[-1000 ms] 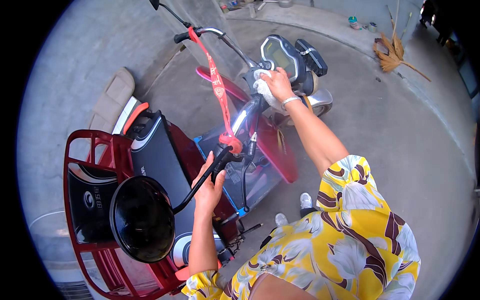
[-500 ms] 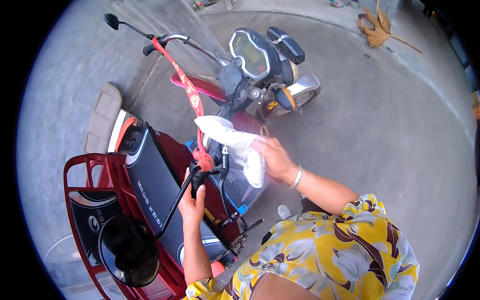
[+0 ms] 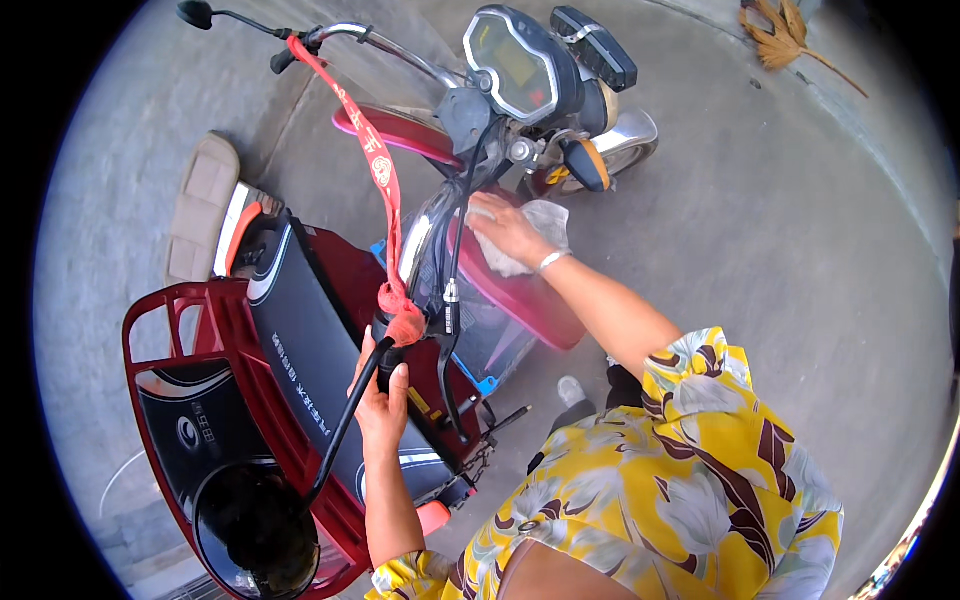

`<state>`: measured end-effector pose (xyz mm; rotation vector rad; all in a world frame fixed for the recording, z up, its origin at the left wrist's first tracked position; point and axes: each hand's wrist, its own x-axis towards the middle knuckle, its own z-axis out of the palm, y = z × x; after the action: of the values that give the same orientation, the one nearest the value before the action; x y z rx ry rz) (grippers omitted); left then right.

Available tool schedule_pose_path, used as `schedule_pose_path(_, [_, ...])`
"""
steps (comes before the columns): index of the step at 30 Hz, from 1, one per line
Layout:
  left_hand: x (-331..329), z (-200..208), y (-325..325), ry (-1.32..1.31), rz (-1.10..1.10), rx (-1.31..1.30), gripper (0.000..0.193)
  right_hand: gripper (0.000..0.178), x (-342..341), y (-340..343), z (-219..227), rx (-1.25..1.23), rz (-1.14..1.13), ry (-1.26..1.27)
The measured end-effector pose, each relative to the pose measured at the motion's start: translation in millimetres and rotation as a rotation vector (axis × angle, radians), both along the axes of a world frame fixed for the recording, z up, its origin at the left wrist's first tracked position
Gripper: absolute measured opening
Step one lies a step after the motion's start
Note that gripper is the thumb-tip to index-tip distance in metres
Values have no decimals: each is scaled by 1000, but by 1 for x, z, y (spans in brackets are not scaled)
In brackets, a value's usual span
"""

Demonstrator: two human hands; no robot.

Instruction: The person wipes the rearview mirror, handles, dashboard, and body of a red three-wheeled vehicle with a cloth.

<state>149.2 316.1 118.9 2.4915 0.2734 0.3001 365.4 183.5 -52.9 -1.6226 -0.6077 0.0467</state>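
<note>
My left hand (image 3: 380,395) is wrapped round the black handlebar grip (image 3: 393,362) of a red cargo tricycle, beside the stem of a round black mirror (image 3: 255,515). Under my right hand (image 3: 508,232) a white cloth (image 3: 545,228) lies pressed against the pink-red front fairing (image 3: 515,298). The right fingers are spread flat over the cloth, and part of it shows beyond the hand. A red ribbon (image 3: 383,180) with pale markings runs from the far handlebar to a knot (image 3: 400,315) next to my left hand.
Ahead stand the instrument display (image 3: 515,65) and the front wheel (image 3: 630,145). A black brake lever (image 3: 447,390) juts out near my left hand. The dark seat panel (image 3: 320,360) and red cargo frame (image 3: 150,300) lie to the left. A straw broom (image 3: 775,35) rests on the concrete floor.
My right hand has carried the cloth from above the handlebar forward and down onto the fairing. My left hand stays on the grip. The view has shifted slightly.
</note>
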Motion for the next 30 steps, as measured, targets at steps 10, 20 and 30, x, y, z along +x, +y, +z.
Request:
schedule_pose_path(10, [-4,-4,5,-20,-4,64,51,51,-73,-56,-70,-147,-261,521])
schedule_pose_path(20, [6,-10,5,-84,-26,121,38,44,-46,-15,11,-23,-43,-125])
schedule_pose_path(30, [-1,-15,16,-6,-7,136,46,47,-125,-137,-103,-60,-287,1225])
